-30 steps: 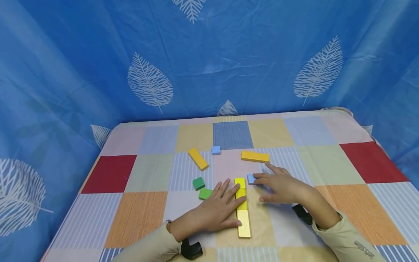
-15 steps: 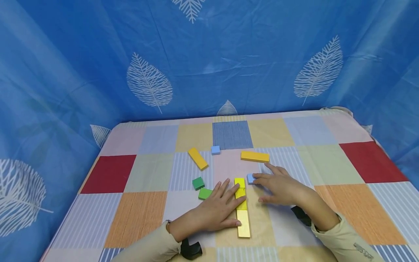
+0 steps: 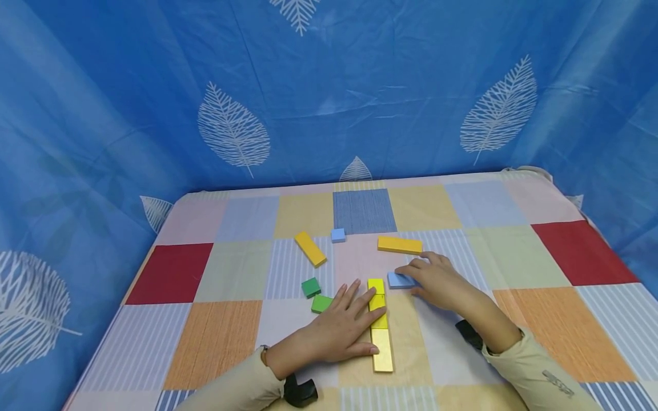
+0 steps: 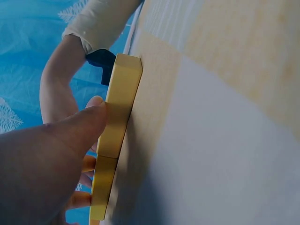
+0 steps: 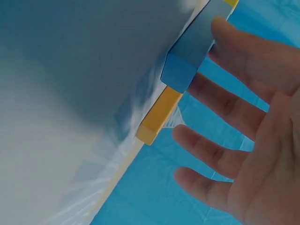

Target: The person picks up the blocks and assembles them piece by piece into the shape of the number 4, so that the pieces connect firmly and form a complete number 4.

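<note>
My left hand lies with spread, straight fingers on a row of yellow blocks. A long pale-yellow block is nearest me, touched by the thumb; a brighter yellow block and a small yellow block follow end to end. In the left wrist view, the thumb rests at the side of the long yellow block. To the right of the row's far end, my right hand pinches a blue block between thumb and index finger. The other right fingers are loosely bent, as the right wrist view shows.
Just left of my left hand lie a dark green block and a light green block. Farther back are an orange-yellow block, a small blue block and another orange-yellow block. A patchwork cloth covers the table.
My right hand has drawn its fingers and thumb in around the blue block, whose top now shows more. The left hand stays still on the yellow row.
</note>
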Motion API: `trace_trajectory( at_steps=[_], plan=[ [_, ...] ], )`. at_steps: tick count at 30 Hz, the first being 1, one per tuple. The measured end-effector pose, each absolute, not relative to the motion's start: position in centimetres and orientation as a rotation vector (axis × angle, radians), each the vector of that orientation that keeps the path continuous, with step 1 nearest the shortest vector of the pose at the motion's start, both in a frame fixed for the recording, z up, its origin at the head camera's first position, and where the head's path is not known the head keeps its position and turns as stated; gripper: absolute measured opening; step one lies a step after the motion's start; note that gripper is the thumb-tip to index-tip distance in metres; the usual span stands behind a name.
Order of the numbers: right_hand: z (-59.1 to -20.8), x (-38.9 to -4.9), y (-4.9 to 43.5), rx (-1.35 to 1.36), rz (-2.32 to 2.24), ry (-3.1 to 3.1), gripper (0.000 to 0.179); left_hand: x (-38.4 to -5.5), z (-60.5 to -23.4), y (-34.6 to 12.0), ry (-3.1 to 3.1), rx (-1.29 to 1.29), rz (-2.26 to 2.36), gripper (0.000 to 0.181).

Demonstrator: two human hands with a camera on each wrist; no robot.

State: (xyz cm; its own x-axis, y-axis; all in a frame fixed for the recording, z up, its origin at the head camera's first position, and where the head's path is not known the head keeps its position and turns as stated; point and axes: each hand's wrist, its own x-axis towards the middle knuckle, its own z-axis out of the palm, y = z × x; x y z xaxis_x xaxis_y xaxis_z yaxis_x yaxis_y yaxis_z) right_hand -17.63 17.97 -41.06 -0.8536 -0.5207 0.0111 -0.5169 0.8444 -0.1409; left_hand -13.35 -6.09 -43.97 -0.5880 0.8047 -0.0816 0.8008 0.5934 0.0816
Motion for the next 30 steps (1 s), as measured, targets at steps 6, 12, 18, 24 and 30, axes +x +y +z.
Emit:
trace_trajectory(
  at_steps=[6,12,18,24,30],
  plan=[
    [-41.41,-17.59,17.76,-0.828,-0.179,3.027,0.041,-13.32,-43.99,-6.09,2.706,1.363,0.05,0.062],
    [-41.5,-17.55,17.6,-0.874,-0.135,3.068,0.04,-13.35,-44.04,-6.08,2.702,1.354,0.05,0.063],
    [-41.42,-17.53,17.47,-0.92,-0.086,3.092,0.038,-13.35,-44.01,-6.08,2.714,1.355,0.05,0.063],
    [-41.48,-17.58,17.53,-0.984,-0.068,3.093,0.038,-13.37,-43.96,-6.11,2.713,1.356,0.067,0.062],
    [-41.44,-17.53,17.59,-1.029,-0.055,3.083,0.037,-13.39,-43.97,-6.12,2.7,1.352,0.078,0.063]
  ],
)
